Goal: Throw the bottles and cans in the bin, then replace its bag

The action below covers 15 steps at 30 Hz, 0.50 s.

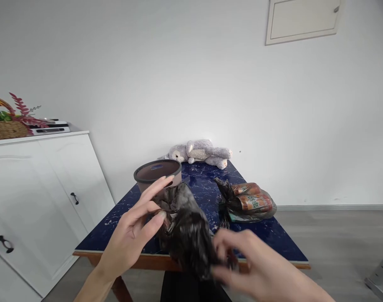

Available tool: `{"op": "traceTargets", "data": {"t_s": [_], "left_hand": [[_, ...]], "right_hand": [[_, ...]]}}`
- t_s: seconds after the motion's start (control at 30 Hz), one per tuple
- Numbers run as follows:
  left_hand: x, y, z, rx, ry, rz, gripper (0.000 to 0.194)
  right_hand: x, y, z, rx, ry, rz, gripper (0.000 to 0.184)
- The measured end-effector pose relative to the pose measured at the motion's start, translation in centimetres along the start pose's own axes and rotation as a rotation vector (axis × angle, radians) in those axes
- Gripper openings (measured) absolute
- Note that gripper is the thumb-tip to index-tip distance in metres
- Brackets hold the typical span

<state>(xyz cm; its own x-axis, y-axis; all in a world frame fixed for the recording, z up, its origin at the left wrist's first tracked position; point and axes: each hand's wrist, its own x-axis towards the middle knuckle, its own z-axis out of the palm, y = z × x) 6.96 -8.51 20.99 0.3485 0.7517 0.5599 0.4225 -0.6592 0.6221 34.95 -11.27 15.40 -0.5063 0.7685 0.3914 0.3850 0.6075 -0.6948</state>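
Note:
A crumpled black plastic bag [191, 230] is between my two hands, over the near edge of the table. My left hand [128, 235] pinches its upper left part with thumb and fingers, the other fingers stretched out above. On the lower right, my right hand [254, 264] grips the edge of the bag and is blurred by motion. What the bag contains, if anything, cannot be made out. Just behind the left hand stands a brownish-pink bin [141, 180] with a dark rim. A knotted, see-through dark bag [257, 205] of orange-red packages lies to the right.
The table [197, 176] has a blue marbled top with a wooden edge. A grey plush toy [200, 152] lies at its far end by the wall. White cabinets [49, 201] stand on the left, topped by a wicker basket [9, 129] with red plants.

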Motion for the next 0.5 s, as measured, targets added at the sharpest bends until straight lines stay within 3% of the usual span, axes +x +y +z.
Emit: {"op": "traceTargets", "data": {"t_s": [0.07,0.1,0.17,0.23,0.27,0.33,0.37,0.43,0.5], "left_hand": [[-0.2,0.1,0.2,-0.049,-0.055,0.035,0.034],[-0.4,0.1,0.4,-0.07,-0.083,0.056,0.034],[-0.7,0.2,0.9,-0.091,-0.123,0.1,0.031],[-0.8,0.2,1.2,-0.082,-0.114,0.149,0.026],[-0.8,0.2,1.4,-0.07,-0.086,0.179,0.024],[-0.8,0.3,1.5,-0.048,-0.008,0.244,0.021],[-0.7,0.3,1.4,-0.054,0.021,0.271,0.02],[-0.7,0.3,1.1,-0.144,-0.001,0.299,0.022],[-1.0,0.2,0.7,-0.328,-0.078,0.294,0.023]], "right_hand": [[-0.6,-0.6,-1.1,0.12,-0.329,-0.036,0.007],[-0.8,-0.7,-1.6,0.179,-0.375,-0.042,0.003],[-0.7,-0.9,-2.4,0.241,-0.214,0.003,0.009],[0.1,-1.0,-2.5,0.241,0.012,0.046,0.027],[0.8,-1.1,-2.3,0.247,0.055,0.036,0.04],[2.3,-1.1,-1.6,0.29,-0.024,-0.019,0.065],[3.0,-1.0,-1.2,0.312,-0.1,-0.056,0.069],[4.1,-0.8,-0.5,0.301,-0.212,-0.128,0.05],[4.3,-0.6,-0.2,0.205,-0.242,-0.207,0.024]]}}
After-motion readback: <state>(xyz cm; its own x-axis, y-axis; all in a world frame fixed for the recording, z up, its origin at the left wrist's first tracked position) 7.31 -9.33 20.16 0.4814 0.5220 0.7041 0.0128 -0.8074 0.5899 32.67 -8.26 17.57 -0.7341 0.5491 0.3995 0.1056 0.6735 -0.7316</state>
